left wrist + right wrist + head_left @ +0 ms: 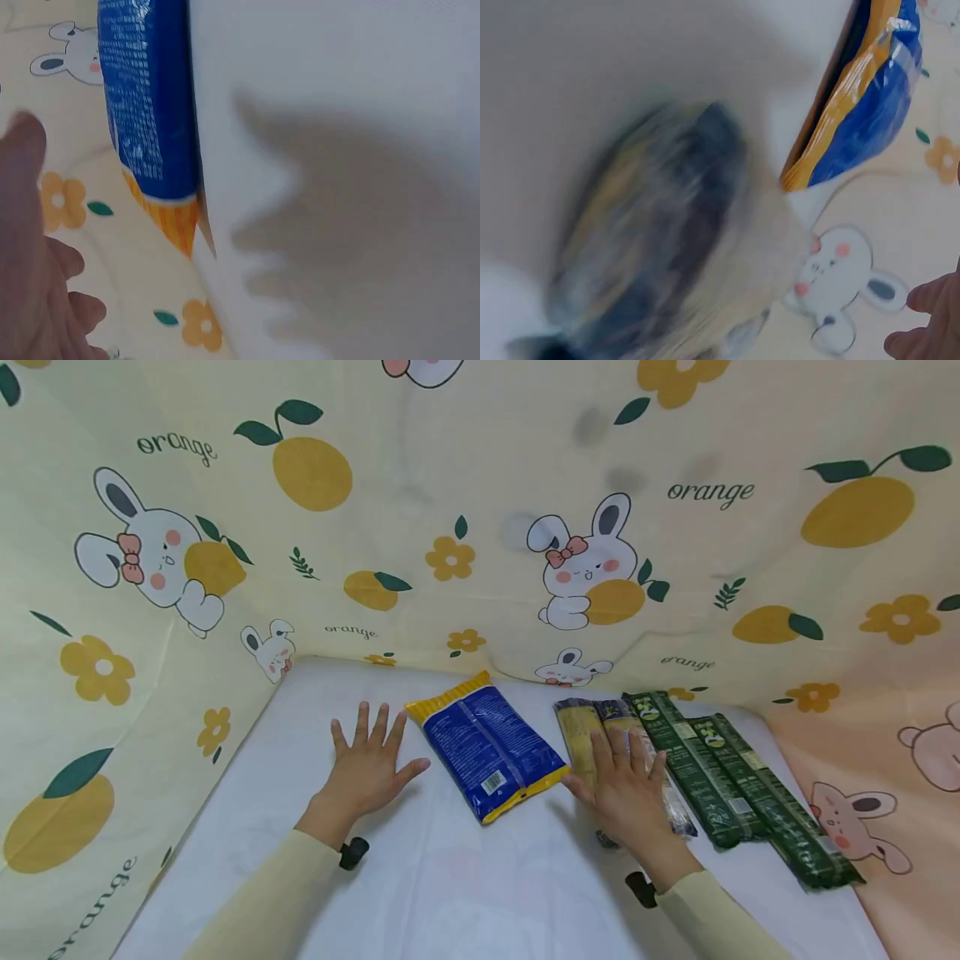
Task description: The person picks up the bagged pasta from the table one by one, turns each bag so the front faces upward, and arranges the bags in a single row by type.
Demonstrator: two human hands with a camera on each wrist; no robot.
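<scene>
Blue packet (pixel 487 747) flat on white worktop (pixel 435 893): glossy, yellow ends, lengthwise seam, fine white print, barcode at near end. Left hand (pixel 365 772) left of packet, right hand (pixel 630 797) right, over yellowish packs (pixel 579 731); fingers spread on both. Green packs (pixel 705 772) farther right.

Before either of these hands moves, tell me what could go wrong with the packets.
The right hand spreads over the yellowish packets, which lie close beside the nearest green packet; a grab there might drag that along. In the head view, its thumb appears beside a corner of the blue bag, so a sideways sweep could nudge it. The bag's surface looks glossy, so a loose grip may slip.
</scene>
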